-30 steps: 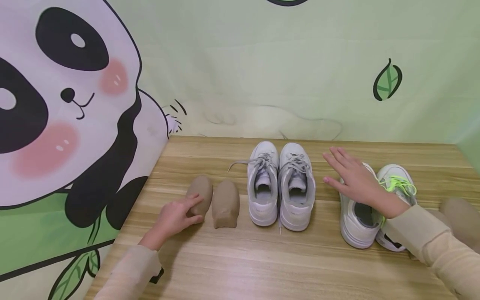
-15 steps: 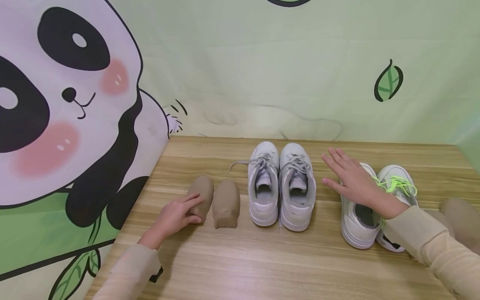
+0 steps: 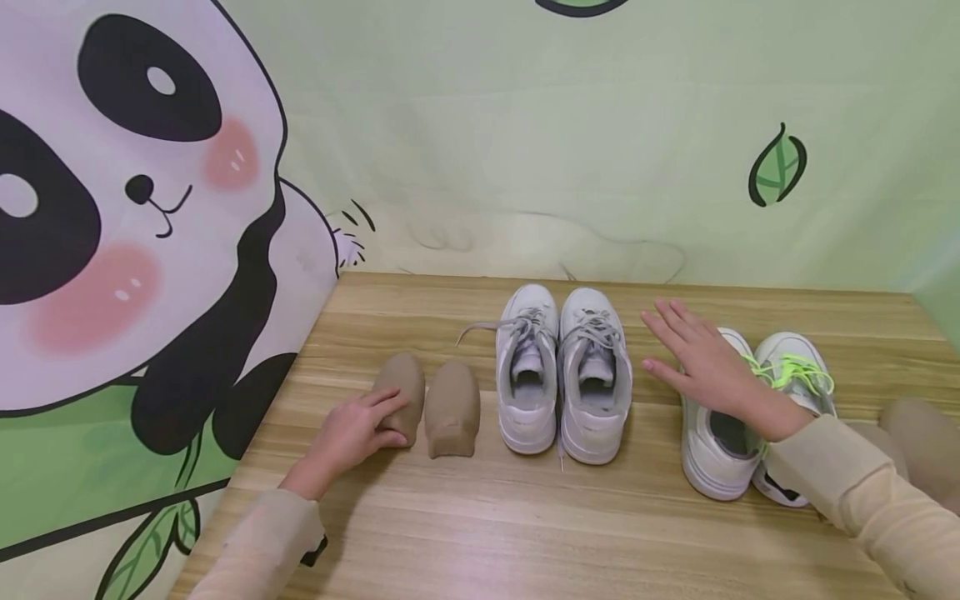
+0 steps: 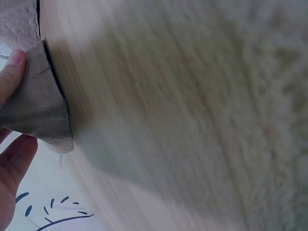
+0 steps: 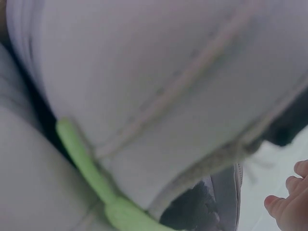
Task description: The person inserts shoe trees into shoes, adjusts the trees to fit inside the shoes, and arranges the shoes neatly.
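Wood-grain surface [image 3: 465, 517], soft glare at six o'clock. Pale green wall [image 3: 465, 125] at twelve, faint lines [image 3: 637, 241] low down. Cartoon panda [image 3: 180, 217] at ten; black-edged leaf [image 3: 778, 165] at two.

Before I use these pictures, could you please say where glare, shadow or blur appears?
Head view: mostly clear, pale glare on the wooden surface near the bottom; left wrist view: shadow over that surface, grain blurred at right; right wrist view: white shoe and green lace look soft.
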### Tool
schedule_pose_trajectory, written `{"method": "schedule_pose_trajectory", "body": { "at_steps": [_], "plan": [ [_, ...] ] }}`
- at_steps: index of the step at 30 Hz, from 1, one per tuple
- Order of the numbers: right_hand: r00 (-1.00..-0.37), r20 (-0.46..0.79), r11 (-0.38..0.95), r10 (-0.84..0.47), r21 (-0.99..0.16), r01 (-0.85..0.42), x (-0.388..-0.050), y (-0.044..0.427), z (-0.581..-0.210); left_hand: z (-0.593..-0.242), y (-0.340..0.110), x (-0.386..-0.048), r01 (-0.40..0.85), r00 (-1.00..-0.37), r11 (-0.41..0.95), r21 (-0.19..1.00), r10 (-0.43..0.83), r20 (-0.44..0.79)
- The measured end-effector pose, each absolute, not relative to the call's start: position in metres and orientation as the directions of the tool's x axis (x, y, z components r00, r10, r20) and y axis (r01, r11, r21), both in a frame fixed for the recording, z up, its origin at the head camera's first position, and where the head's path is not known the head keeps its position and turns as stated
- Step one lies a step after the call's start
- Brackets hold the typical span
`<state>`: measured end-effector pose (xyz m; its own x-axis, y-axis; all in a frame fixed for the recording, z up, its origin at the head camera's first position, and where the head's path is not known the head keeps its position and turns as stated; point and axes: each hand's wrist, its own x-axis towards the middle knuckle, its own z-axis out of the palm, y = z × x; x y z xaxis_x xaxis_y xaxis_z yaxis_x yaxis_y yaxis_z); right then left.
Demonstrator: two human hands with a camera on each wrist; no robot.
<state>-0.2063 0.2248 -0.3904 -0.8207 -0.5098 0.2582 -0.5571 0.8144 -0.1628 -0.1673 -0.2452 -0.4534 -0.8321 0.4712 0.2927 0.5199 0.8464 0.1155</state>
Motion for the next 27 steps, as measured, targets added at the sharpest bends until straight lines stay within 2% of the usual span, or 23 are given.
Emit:
{"method": "schedule_pose_trajectory", "body": {
  "at_steps": [6,16,20,24,27],
  "plan": [
    [-0.825,0.247,0.817,-0.507,-0.168,-0.552,-0.207,0.224,-0.390,-0.456,-0.245,-0.165,0.575,-0.777,0.817,0.048,0.526,0.345],
    [-0.814,0.261,0.809,-0.519,-0.157,-0.566,-0.208,0.221,-0.392,-0.457,-0.242,-0.163,0.572,-0.773,0.820,0.028,0.528,0.352],
    [-0.812,0.266,0.808,-0.520,-0.156,-0.568,-0.209,0.221,-0.394,-0.461,-0.241,-0.161,0.528,-0.812,0.848,0.056,0.484,0.328],
    [-0.807,0.272,0.804,-0.523,-0.156,-0.574,-0.209,0.221,-0.395,-0.468,-0.238,-0.161,0.449,-0.873,0.879,0.157,0.395,0.284],
    [-0.808,0.268,0.804,-0.524,-0.157,-0.574,-0.209,0.221,-0.395,-0.471,-0.235,-0.162,0.426,-0.891,0.872,0.241,0.358,0.279]
  ]
}}
